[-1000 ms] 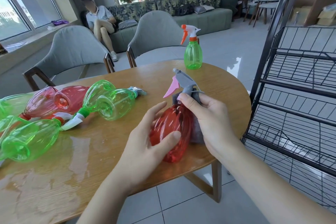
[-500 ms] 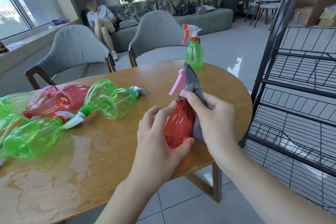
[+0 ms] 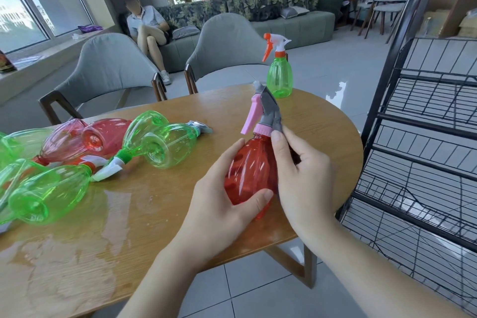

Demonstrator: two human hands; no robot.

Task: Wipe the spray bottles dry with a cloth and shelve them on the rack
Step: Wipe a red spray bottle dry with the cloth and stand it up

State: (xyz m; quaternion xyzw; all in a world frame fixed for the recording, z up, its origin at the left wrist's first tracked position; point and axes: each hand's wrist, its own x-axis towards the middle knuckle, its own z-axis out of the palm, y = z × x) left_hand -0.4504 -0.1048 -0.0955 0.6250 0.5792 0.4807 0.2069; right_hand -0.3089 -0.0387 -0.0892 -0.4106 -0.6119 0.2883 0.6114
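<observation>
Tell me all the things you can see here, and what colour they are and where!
Held spray bottle: one, red with pink trigger, between both hands.
Cloth: one, grey, draped on that bottle's sprayer.
Standing spray bottle: one, green with orange trigger, upright at the table's far edge.
Lying bottles: a heap of green and red ones, on the table's left; exact count unclear.
Table: one, wooden, with wet patches.
Rack: one, black wire, right of the table.
Chairs: two, grey, behind the table.
Seated person: one, on the far sofa.
Left hand: grips the red bottle's body.
Right hand: fingers pinch the cloth.
</observation>
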